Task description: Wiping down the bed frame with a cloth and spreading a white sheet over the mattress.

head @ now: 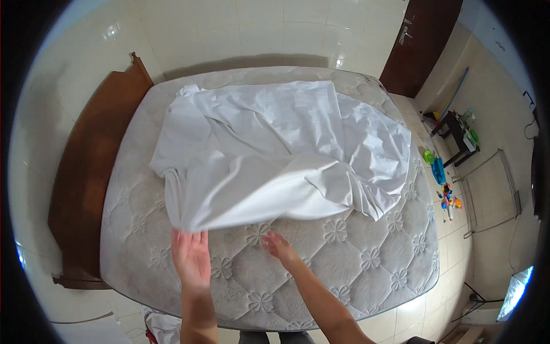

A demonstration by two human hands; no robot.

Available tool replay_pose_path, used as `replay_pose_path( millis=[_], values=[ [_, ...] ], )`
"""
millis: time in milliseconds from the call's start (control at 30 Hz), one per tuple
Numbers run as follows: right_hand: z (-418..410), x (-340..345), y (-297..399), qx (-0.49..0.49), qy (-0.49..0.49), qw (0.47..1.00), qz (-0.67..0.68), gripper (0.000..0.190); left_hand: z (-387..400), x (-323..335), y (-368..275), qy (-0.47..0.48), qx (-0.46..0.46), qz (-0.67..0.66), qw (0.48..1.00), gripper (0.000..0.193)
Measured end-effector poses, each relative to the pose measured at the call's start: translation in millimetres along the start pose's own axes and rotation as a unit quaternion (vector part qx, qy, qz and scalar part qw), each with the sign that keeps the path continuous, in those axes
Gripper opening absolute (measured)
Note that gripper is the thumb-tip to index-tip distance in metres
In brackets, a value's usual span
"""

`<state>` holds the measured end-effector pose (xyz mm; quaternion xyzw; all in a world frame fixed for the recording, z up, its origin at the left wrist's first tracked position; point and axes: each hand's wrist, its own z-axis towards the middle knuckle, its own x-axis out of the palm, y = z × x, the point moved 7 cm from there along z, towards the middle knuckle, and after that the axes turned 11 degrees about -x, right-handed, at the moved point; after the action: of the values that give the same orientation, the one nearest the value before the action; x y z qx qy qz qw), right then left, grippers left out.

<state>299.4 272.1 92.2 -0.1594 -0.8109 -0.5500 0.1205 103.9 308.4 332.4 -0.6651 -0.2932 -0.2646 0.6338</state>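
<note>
A white sheet lies rumpled and folded over the far and middle part of a quilted mattress with flower stitching. My left hand is palm up at the sheet's near left edge; the fingertips meet or pass just under the cloth, and whether they touch it cannot be told. To the right, my right hand hovers over the bare mattress just below the sheet's near edge, fingers apart and holding nothing.
A brown wooden headboard stands at the left. A dark door is at the far right. Along the right wall are a small black table, a metal frame and toys on the floor. White cloth lies at lower left.
</note>
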Motion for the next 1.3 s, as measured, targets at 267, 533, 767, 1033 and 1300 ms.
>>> replay_pose_path(
  millis=[267, 533, 767, 1033, 1300],
  values=[
    [59, 15, 61, -0.154, -0.051, 0.887, 0.432, 0.051, -117, -19, 63, 0.136, -0.336, 0.046, 0.931, 0.043],
    [29, -22, 49, -0.098, -0.107, 0.943, 0.300, 0.050, -112, -42, 130, 0.102, -0.465, 0.095, 0.874, 0.033],
    [-23, -22, 35, -0.078, -0.095, 0.942, 0.313, 0.049, -196, 62, 112, 0.422, -0.580, 0.293, 0.632, 0.035],
    [-84, -47, 31, -0.090, -0.113, 0.921, 0.361, 0.048, -239, -65, 153, 0.461, -0.610, 0.290, 0.576, 0.033],
    [-134, -80, 3, 0.005, -0.210, 0.961, 0.181, 0.045, -207, -243, 226, 0.029, -0.570, 0.383, 0.726, 0.036]
  ],
)
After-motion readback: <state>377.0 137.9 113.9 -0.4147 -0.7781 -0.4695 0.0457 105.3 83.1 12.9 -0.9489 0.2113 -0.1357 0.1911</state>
